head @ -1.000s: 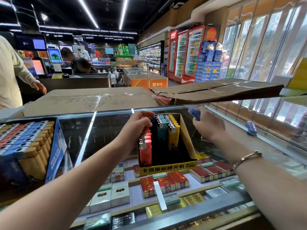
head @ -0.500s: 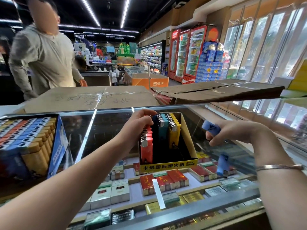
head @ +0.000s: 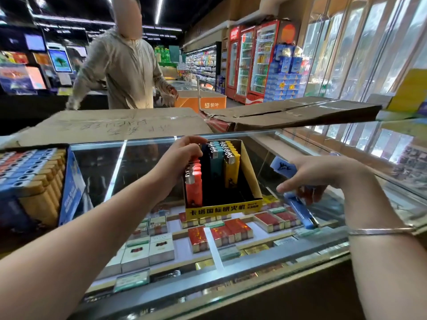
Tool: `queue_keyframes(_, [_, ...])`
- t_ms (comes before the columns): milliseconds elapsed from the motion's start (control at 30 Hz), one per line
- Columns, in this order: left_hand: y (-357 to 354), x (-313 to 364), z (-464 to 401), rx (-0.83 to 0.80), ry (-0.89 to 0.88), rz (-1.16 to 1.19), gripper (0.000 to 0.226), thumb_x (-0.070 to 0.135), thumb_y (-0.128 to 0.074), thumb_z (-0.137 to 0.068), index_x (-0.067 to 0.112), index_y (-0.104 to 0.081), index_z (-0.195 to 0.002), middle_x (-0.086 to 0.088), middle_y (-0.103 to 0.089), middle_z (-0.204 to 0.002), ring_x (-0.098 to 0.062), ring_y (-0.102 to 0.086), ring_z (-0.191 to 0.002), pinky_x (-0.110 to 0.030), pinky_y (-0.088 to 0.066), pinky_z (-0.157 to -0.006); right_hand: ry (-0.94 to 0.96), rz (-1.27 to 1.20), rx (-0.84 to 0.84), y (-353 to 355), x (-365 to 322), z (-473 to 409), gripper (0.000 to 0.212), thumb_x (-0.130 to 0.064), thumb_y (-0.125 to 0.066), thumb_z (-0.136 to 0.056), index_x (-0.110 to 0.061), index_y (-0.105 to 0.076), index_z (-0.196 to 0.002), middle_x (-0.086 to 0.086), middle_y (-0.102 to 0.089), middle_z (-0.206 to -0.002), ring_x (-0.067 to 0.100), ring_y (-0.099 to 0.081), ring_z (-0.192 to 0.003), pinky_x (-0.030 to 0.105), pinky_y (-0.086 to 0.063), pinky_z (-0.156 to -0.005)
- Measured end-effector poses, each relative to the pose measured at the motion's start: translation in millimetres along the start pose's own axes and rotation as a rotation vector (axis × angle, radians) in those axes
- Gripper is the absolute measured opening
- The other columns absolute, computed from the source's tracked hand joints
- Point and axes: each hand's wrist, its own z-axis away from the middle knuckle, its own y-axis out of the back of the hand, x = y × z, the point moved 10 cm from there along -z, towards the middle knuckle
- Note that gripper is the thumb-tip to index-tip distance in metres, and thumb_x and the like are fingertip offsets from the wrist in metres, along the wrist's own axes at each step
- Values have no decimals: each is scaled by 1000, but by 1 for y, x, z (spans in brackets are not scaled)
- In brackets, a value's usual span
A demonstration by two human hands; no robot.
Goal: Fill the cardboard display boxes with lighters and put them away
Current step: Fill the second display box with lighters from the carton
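the yellow-fronted display box (head: 250,174) is sitting on the glass counter (head: 97,172), partly filled. the red lighters (head: 193,181) at its left are being gripped by the left hand (head: 182,155). blue lighters (head: 298,204) are being pinched by the right hand (head: 323,174), just right of the box.

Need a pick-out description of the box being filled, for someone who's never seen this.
On the glass counter, look dead centre, between the two arms. The open cardboard box there has a yellow front strip with black print and holds upright red, teal and yellow lighters; unlike the full blue-sided tray at far left, it is partly empty.
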Motion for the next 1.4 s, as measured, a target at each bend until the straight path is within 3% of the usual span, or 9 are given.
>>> queue_keyframes(167, [-1,3,3,2,2,11,33,-2,-40,-88,9,-52,-116,-8,-55,-91,-14,-53,-68,-14,-45,-45,-8,106,-18,-9,-11,4,34,-27,-75,-75,-10,-51,-91,7,-63,-68,13,-59,-50,23,-46,-47])
queue_keyframes(367, [-1,1,6,-24,30,-36,32,0,-42,-87,13,-52,-114,-9,-58,-99,-16,-57,-76,-18,-47,-52,54,20,71,-8,-24,-13,28,-20,-72,-72,-16,-51,-91,8,-59,-84,17,-57,-69,27,-46,-60])
queue_keyframes(533, [0,5,5,-45,36,-85,31,-3,-42,-84,16,-55,-104,-8,-58,-93,-16,-55,-74,-23,-44,-59,182,-646,319,38,-36,-17,13,-2,-62,-79,-12,-56,-84,7,-53,-73,8,-49,-47,17,-35,-36])
queue_keyframes(633, [0,6,5,-65,51,-116,32,-5,-42,-82,16,-55,-102,-8,-57,-92,-18,-53,-76,-27,-42,-62,286,-1048,418,68,-54,-11,11,-3,-61,-81,-9,-57,-91,6,-54,-79,9,-54,-59,16,-40,-39])
queue_keyframes(733, [-3,8,6,-100,68,-146,32,-5,-42,-83,14,-53,-106,-8,-56,-93,-18,-53,-77,-25,-42,-59,431,-1269,329,70,-93,-10,12,-5,-62,-82,-9,-55,-91,6,-56,-77,11,-57,-64,20,-47,-46])
queue_keyframes(900, [12,36,4,47,-185,-227,31,9,-62,-83,19,-52,-111,-6,-50,-115,-18,-53,-102,-21,-45,-74,564,-1294,181,40,-137,-17,8,-8,-63,-83,-10,-57,-88,4,-67,-62,16,-64,-53,24,-52,-50])
queue_keyframes(1000, [20,54,8,73,-350,-123,24,9,-63,-83,18,-56,-105,-2,-62,-96,-12,-62,-87,-20,-50,-73,573,-1353,167,34,-134,-19,10,-9,-63,-83,-9,-56,-89,4,-67,-61,17,-65,-52,23,-53,-49])
queue_keyframes(1167, [23,56,9,28,-389,-25,21,5,-60,-83,17,-62,-100,3,-69,-79,-5,-66,-72,-13,-49,-66,584,-1338,223,31,-127,-17,7,-8,-63,-83,-9,-56,-84,4,-67,-61,17,-64,-51,23,-53,-48])
queue_keyframes(1400, [47,66,3,189,-406,-38,27,-1,-54,-88,23,-65,-93,3,-67,-91,-4,-63,-77,-13,-49,-68,581,-1171,429,34,-127,-14,7,-8,-64,-84,-7,-59,-79,6,-61,-60,15,-58,-46,24,-49,-45])
